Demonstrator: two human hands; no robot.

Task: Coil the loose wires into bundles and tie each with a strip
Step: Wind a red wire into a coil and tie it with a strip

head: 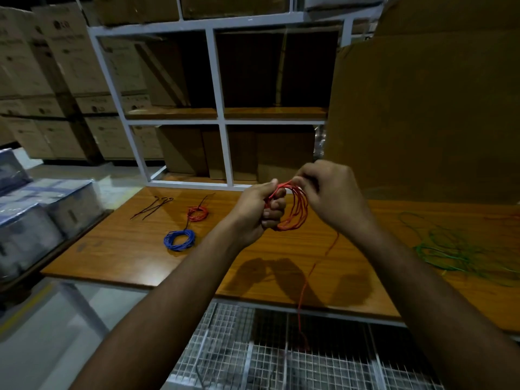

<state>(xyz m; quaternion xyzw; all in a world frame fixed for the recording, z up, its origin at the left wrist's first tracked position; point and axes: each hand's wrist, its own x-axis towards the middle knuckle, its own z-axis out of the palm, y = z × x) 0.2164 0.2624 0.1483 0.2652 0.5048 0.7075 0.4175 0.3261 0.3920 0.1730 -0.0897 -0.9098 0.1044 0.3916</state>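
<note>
You hold the red coil (292,208) upright above the desk (118,249), loops running top to bottom. Your left hand (260,208) curls round its left side; your right hand (327,192) pinches its top. The loose tail (308,277) trails down past the desk's near edge. Tied blue coil (180,240) and small red coil (197,213) lie left; green wire (450,251) sprawls right.

Two coils (185,229) on table (118,249) left, loose wire (450,251) right
</note>
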